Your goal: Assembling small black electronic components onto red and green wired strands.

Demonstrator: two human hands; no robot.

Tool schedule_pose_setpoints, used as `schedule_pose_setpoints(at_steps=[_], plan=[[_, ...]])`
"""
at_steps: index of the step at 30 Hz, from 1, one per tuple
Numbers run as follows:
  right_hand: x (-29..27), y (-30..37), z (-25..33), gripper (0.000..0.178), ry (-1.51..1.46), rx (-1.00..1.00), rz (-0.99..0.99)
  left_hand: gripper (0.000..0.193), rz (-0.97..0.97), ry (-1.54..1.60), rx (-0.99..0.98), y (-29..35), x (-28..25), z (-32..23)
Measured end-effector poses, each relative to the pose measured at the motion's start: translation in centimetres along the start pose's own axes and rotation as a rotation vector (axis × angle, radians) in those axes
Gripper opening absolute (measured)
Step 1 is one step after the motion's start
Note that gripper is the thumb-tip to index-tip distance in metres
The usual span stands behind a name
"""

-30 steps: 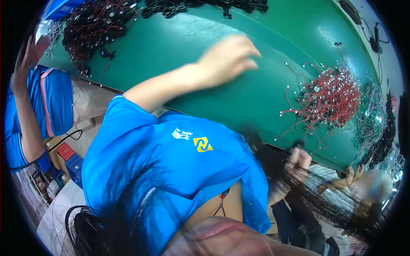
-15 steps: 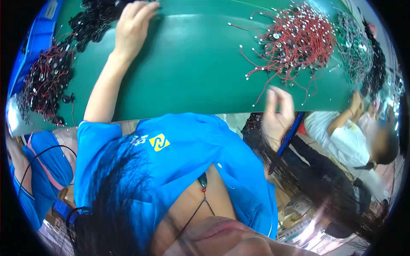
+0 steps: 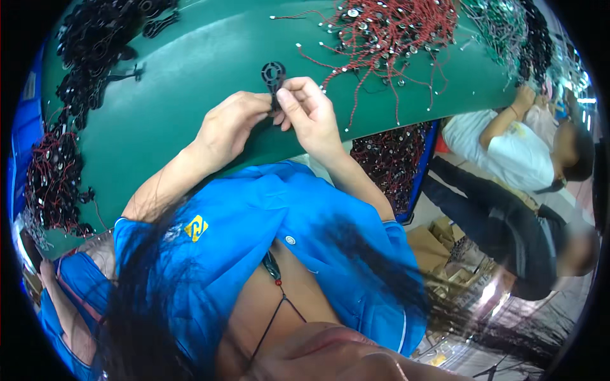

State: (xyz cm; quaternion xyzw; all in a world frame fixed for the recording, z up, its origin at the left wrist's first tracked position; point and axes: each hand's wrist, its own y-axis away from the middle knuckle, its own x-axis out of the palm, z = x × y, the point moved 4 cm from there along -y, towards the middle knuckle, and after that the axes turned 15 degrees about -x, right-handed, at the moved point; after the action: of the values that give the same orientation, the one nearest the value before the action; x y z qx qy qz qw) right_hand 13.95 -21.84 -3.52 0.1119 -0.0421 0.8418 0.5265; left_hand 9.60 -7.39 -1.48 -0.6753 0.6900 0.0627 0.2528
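Observation:
In front of me, over the table's near part, I hold a black plastic part (image 3: 274, 83) with a round, spoked ring at its upper end and a narrow stem. My left hand (image 3: 230, 127) is closed on the lower stem, fingertips pinched together. From the other side, my right hand (image 3: 311, 117) pinches the stem between thumb and fingers just below the ring. The bottom of the stem is hidden by my fingers. Similar black parts lie in a heap (image 3: 95, 38) at the far left.
Red twisted wires (image 3: 397, 28) with small round discs pile up at the far right, beside green and white wires (image 3: 492, 32). Another wire heap (image 3: 54, 178) sits at left. A blue-edged bin (image 3: 391, 162) stands below the green table (image 3: 184, 82). Co-workers (image 3: 515, 152) sit at right.
My left hand has come back from the black heap with a black part. My right hand has moved left and up to meet it, and both now grip the part.

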Motion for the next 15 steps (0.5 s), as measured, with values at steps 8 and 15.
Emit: schedule_pose_setpoints(at_steps=[8, 15], plan=[[-0.8, 1.4, 0.7, 0.014, 0.047, 0.011, 0.054, 0.022, 0.155, 0.693, -0.79, -0.9, 1.0, 1.0], [-12.6, 1.1, 6.5, 0.012, 0.91, -0.431, -0.559, 0.019, 0.084, 0.499, -0.637, -1.3, 0.7, 1.7]])
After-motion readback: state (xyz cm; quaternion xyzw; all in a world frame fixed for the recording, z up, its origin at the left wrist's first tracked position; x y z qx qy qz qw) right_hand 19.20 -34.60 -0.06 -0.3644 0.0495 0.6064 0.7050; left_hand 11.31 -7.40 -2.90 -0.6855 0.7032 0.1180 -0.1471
